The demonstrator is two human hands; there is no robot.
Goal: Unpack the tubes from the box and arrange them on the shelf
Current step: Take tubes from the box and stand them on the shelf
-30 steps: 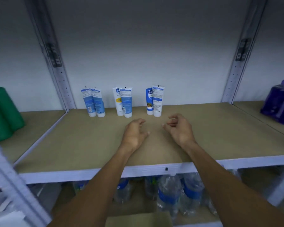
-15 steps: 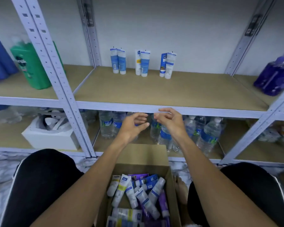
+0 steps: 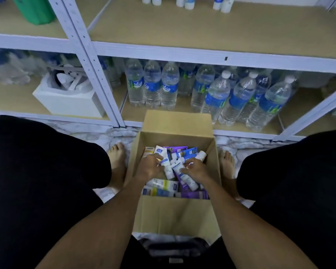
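Observation:
An open cardboard box [image 3: 175,216] stands on the floor between my knees and holds several white, blue and purple tubes [image 3: 163,186]. Both hands are down inside it. My left hand [image 3: 148,167] curls its fingers round a white tube with a blue label [image 3: 164,159]. My right hand [image 3: 195,169] curls over another white tube [image 3: 190,184] lying beside it. On the tan shelf board [image 3: 202,30] above, the bottoms of several standing tubes [image 3: 186,1] show at the top edge.
Water bottles [image 3: 221,94] fill the lower shelf just behind the box. A white foam box [image 3: 66,100] sits to their left, past a white shelf upright [image 3: 85,61]. A green bottle [image 3: 37,10] stands on the upper left shelf. My bare feet [image 3: 116,158] flank the box.
My view has dropped from the shelf to the box. Both hands came down from the shelf's front edge into the box and closed on tubes.

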